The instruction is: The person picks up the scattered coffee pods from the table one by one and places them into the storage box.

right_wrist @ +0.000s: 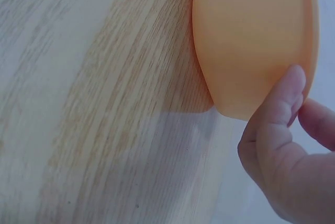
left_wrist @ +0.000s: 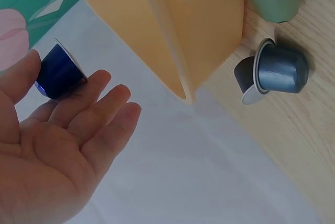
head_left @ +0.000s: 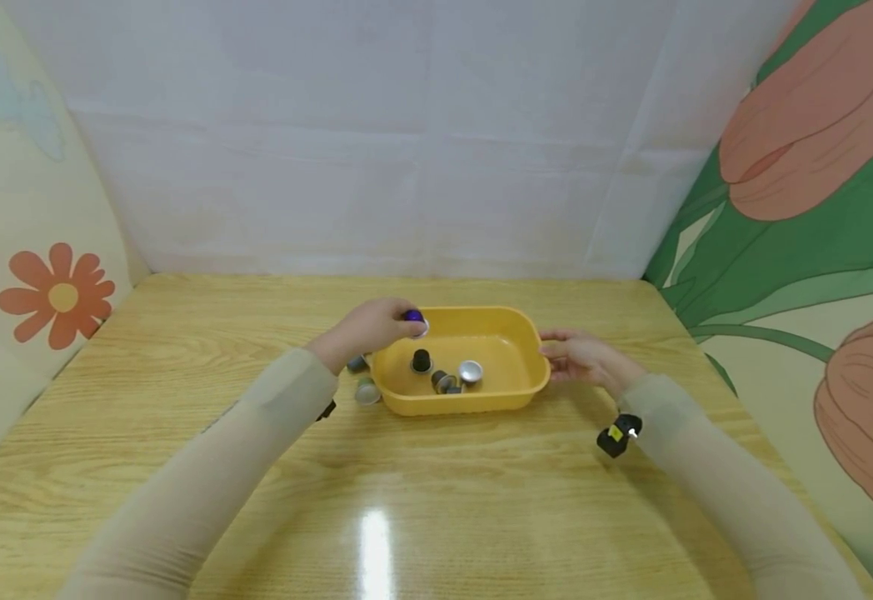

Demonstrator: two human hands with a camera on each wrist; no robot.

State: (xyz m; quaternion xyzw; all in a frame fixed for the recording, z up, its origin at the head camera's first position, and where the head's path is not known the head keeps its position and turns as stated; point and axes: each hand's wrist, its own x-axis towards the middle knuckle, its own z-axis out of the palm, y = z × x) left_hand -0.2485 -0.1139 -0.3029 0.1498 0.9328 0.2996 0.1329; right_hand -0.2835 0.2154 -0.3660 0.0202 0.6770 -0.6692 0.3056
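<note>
My left hand [head_left: 376, 325] pinches a dark blue coffee capsule [left_wrist: 60, 72] between thumb and fingers, above the left end of a yellow tub [head_left: 492, 404]. At the tub's right end, my right hand [head_left: 582, 358] holds the rim, with fingers against the outer wall in the right wrist view. Inside the tub lie several capsules, among them a black capsule [head_left: 421, 360] and one with its silver lid [head_left: 470, 372] facing up. Outside, to the left, are a green capsule [left_wrist: 275, 4], a blue-grey capsule [left_wrist: 282, 68] and a dark capsule [left_wrist: 244, 75] partly hidden behind it.
The tub stands on a wood-grain table [head_left: 466, 492]. A white cloth [head_left: 376, 167] hangs behind the table, and flower-printed panels [head_left: 804, 275] flank it. A black wrist device [head_left: 618, 435] hangs at the right sleeve.
</note>
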